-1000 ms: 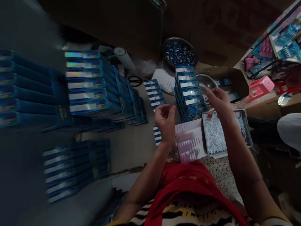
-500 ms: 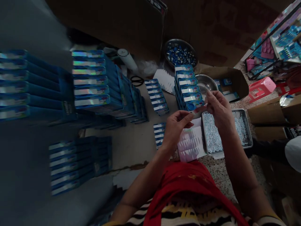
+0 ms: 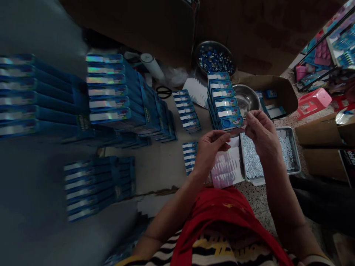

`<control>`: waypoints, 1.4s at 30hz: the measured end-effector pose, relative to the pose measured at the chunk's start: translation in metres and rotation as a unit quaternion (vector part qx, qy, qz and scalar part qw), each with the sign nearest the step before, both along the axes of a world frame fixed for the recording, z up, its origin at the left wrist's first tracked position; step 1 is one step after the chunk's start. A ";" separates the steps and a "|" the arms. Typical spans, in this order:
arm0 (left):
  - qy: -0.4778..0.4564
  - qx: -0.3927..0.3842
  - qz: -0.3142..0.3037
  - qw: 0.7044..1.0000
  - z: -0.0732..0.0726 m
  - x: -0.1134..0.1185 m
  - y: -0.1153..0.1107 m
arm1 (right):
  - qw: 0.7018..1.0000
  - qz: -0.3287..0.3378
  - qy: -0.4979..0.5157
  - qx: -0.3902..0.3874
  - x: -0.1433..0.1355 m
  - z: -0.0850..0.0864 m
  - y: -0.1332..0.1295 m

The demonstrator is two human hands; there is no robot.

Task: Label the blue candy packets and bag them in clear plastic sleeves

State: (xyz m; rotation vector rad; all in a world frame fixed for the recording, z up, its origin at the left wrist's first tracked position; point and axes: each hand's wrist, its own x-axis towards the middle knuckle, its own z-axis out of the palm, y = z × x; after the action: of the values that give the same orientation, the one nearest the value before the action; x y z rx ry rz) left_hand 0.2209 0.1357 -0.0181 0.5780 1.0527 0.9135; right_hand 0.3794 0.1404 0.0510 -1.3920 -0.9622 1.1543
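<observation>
Reddish small strip [image 3: 237, 130] pinched between the fingertips of both hands, left [image 3: 208, 150] and right [image 3: 262, 133].

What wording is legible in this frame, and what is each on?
"CARAMELO", probably: front blue box beside the hands; its second line is too small.
"eish", then cut off: dark carton panel, far right.
Unreadable: yellow shirt lettering, tall blue stacks' small print.
Held strip: no legible text.

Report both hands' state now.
Left hand: closed, pinching one end of a small thin strip.
Right hand: closed, fingers at the strip's other end.
</observation>
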 end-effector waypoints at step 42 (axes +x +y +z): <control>0.057 0.007 -0.058 0.997 -0.023 -0.029 0.056 | 0.930 -0.093 -0.355 0.033 -0.005 -0.047 0.027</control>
State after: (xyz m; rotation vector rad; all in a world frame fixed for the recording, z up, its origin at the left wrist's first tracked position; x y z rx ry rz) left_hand 0.1917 0.1918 -0.0409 0.7022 1.1034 0.7939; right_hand 0.3744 0.1675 0.0045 -1.8446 -1.3100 0.4540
